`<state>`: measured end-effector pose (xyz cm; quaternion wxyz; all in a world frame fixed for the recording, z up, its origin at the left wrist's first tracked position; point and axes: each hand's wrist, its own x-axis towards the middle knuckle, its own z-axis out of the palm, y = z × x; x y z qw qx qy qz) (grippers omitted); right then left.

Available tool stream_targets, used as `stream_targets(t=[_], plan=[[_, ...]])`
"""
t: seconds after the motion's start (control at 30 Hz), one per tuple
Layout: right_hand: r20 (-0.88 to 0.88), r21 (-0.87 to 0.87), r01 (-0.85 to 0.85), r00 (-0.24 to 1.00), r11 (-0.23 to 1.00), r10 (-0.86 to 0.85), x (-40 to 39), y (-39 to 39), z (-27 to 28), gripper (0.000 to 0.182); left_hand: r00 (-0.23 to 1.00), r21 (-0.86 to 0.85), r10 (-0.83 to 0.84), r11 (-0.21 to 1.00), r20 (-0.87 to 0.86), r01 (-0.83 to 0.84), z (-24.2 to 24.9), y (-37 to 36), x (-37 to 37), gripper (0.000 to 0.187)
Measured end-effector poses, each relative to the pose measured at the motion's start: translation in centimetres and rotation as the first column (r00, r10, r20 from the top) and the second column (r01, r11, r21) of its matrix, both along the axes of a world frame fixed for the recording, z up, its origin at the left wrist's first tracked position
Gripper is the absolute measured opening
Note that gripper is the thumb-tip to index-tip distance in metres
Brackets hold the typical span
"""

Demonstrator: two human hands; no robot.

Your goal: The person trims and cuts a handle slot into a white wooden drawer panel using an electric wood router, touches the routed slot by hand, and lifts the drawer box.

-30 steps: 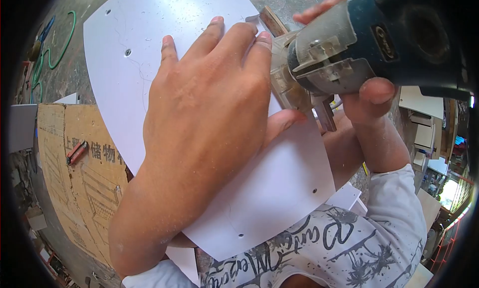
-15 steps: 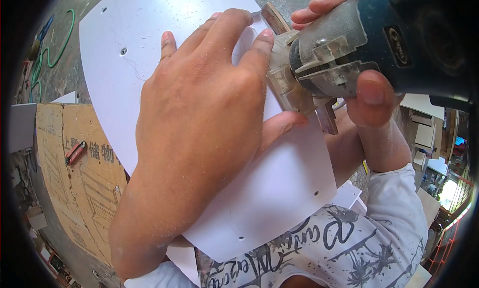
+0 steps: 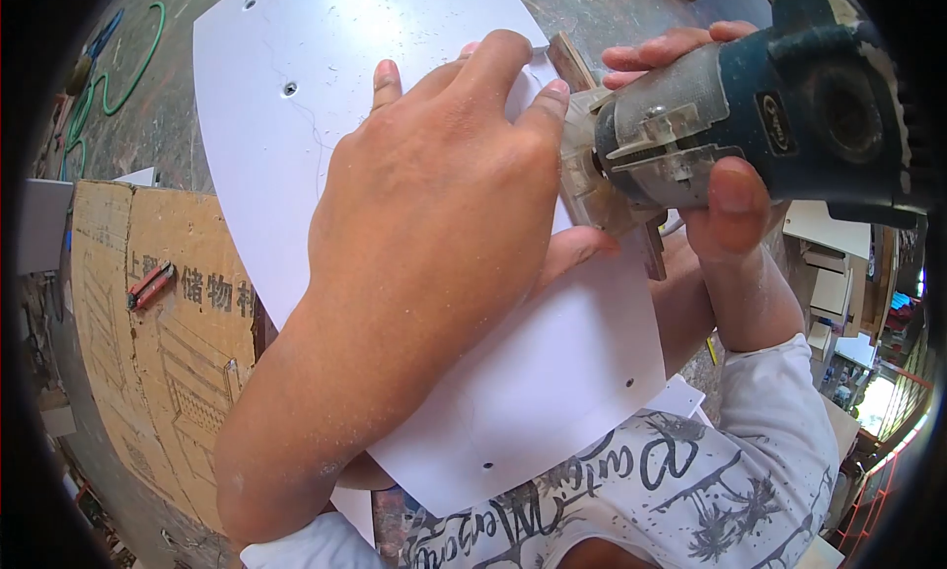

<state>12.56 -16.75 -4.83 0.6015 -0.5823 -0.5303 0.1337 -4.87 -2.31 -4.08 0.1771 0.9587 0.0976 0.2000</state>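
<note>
A curved white panel (image 3: pixel 562 372) with small screw holes lies tilted across my lap. My left hand (image 3: pixel 444 184) rests on it with fingers spread, its index finger and thumb beside the clear base of a trim router (image 3: pixel 681 120). My right hand (image 3: pixel 730 209) is wrapped round the router's body, thumb on the near side and fingertips on the far side. The router lies sideways with its base against the panel's right edge. Its cutting bit is hidden. A wooden strip (image 3: pixel 572 61) shows at the base, and fine dust speckles the panel and my left hand.
On the left, a flattened cardboard sheet (image 3: pixel 187 372) lies on the floor with a red utility knife (image 3: pixel 151 285) on it. A green hose (image 3: pixel 128 96) curls at the upper left. Stacked white boards (image 3: pixel 829 239) stand on the right.
The panel, my left hand and the router's base appear slightly further right and lower, while the cardboard stays nearly in place. Both hands keep the same hold, and more of the router's rear end shows.
</note>
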Motion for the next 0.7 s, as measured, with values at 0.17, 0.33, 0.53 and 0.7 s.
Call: stream_targets(t=[0.17, 0.33, 0.53, 0.7], plan=[[-0.014, -0.027, 0.028, 1.000, 0.999, -0.028, -0.7, 0.2, 0.6, 0.088, 0.996, -0.037, -0.032, 0.999, -0.082, 0.029, 1.1, 1.1, -0.3, 0.068], [-0.100, 0.009, 0.013, 0.995, 1.000, -0.012, -1.1, 0.1, 0.4, 0.087, 0.971, 0.014, -0.139, 0.989, -0.192, 0.145, 2.0, 3.2, 0.1, 0.059], [-0.052, -0.007, -0.163, 0.985, 0.987, 0.162, 0.2, -0.2, 0.8, 0.087, 0.961, -0.099, -0.265, 0.961, -0.085, 0.256, 0.6, 4.6, -0.2, 0.068], [-0.018, 0.002, -0.259, 0.966, 0.966, 0.259, 0.9, -0.4, 0.8, 0.091, 0.969, -0.032, -0.247, 0.968, 0.000, 0.247, -0.4, 4.4, -0.1, 0.067]])
